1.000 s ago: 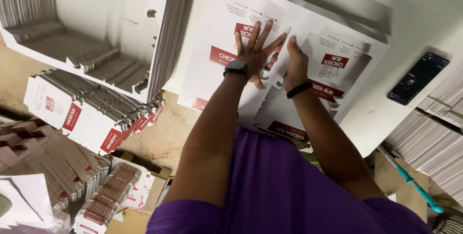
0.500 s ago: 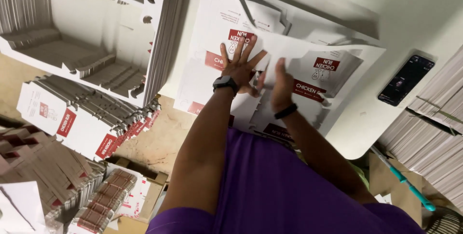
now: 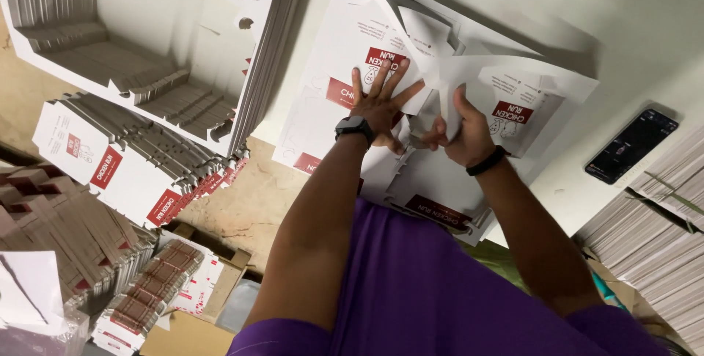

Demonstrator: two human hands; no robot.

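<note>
Cardboard box blanks [image 3: 469, 107], white with red patches, lay fanned in a loose stack on the white table [image 3: 645, 26] in the head view, right in front of the person in the purple shirt. Left hand [image 3: 381, 103], a black watch on its wrist, lay flat with fingers spread on the top blank, while the right hand [image 3: 458, 132], a black band on its wrist, was closed around a raised flap of that blank. A black phone [image 3: 632, 145] lay on the table to the right, and tall piles of more blanks [image 3: 125, 55] stood at the left.
</note>
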